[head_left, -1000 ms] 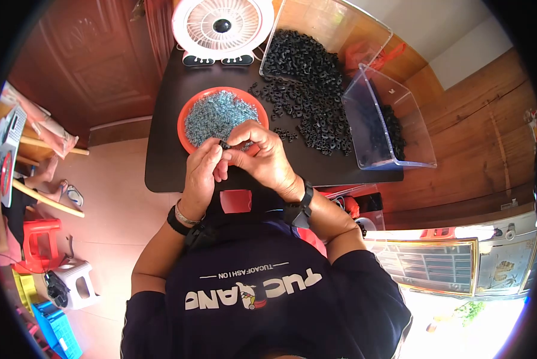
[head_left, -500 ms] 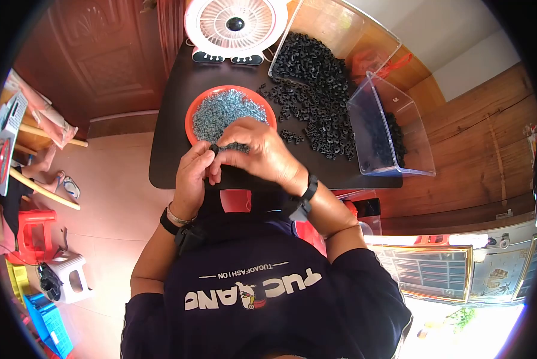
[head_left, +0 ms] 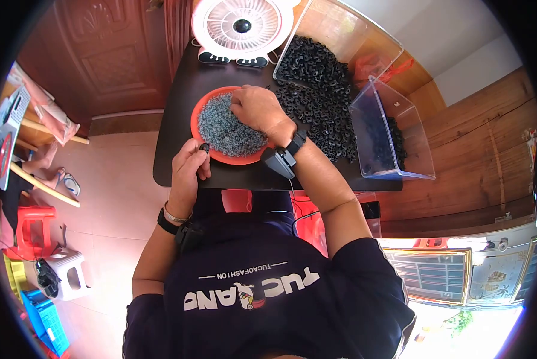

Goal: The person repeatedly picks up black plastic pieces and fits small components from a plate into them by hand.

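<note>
My left hand (head_left: 188, 170) is closed at the table's front edge, pinching a small black plastic clip (head_left: 204, 147) between thumb and forefinger. Just beyond it stands a round red-orange bowl (head_left: 195, 122), filled with small silvery metal pieces (head_left: 228, 133) that look like nails or screws. Over the bowl's far right part, my right hand (head_left: 259, 109) reaches down with fingers bent together at the heap. Its fingertips are partly hidden, so whatever they grip does not show.
Many loose black plastic clips (head_left: 325, 119) spread from a tipped clear bin (head_left: 340, 36) across the dark table (head_left: 176, 134). Another clear bin (head_left: 394, 137) stands at the right edge. A white fan (head_left: 243, 27) stands at the back. Part of another person's leg (head_left: 44, 158) shows at left.
My right hand has left my left hand and moved up over the bowl. My left hand keeps the black clip and has shifted slightly left.
</note>
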`<action>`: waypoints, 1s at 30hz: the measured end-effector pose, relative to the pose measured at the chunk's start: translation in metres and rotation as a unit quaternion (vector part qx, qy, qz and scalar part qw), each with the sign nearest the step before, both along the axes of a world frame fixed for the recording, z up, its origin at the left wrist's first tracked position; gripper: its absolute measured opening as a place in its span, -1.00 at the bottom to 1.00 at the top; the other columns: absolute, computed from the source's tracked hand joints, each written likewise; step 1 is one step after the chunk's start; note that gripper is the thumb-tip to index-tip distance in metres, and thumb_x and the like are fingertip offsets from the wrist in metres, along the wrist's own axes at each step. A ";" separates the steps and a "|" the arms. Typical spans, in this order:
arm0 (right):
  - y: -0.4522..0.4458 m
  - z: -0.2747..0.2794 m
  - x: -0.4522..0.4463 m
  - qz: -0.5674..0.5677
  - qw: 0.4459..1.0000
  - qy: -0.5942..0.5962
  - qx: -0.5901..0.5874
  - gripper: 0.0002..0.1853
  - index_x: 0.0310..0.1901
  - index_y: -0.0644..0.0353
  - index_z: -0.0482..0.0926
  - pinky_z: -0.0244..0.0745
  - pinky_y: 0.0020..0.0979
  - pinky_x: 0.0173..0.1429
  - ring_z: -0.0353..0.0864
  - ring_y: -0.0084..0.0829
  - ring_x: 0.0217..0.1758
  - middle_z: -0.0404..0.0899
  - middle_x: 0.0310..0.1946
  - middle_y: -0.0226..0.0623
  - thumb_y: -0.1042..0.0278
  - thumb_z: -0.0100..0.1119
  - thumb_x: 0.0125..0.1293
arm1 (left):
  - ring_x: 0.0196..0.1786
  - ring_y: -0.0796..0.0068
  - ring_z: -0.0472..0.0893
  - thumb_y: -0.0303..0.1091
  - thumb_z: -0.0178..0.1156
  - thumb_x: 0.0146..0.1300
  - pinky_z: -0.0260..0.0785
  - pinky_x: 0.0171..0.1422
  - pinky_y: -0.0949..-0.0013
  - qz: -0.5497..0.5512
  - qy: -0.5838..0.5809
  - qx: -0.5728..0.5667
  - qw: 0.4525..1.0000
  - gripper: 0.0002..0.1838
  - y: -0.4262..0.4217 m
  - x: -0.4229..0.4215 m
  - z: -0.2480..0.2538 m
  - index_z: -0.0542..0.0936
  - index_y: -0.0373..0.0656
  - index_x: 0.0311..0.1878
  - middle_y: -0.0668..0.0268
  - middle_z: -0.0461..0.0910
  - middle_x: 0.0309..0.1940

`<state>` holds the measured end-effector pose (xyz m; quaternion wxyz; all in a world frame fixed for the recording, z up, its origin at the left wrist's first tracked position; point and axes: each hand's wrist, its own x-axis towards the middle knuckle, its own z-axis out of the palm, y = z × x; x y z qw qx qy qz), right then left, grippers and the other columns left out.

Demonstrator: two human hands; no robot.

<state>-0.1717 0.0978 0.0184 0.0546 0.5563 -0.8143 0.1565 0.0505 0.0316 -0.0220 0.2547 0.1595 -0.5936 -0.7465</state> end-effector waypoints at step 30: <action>0.035 0.002 0.018 0.061 0.997 0.026 -0.040 -0.88 -0.31 0.13 0.65 0.53 -0.18 -0.05 0.61 -0.14 -0.14 0.59 -0.37 -0.23 0.29 0.29 0.18 | -0.54 0.67 0.40 -0.31 -0.03 0.34 0.22 -0.42 0.57 -0.018 0.006 0.030 0.999 -0.80 0.000 -0.002 -0.013 0.38 -0.12 -0.42 0.42 0.43 -0.58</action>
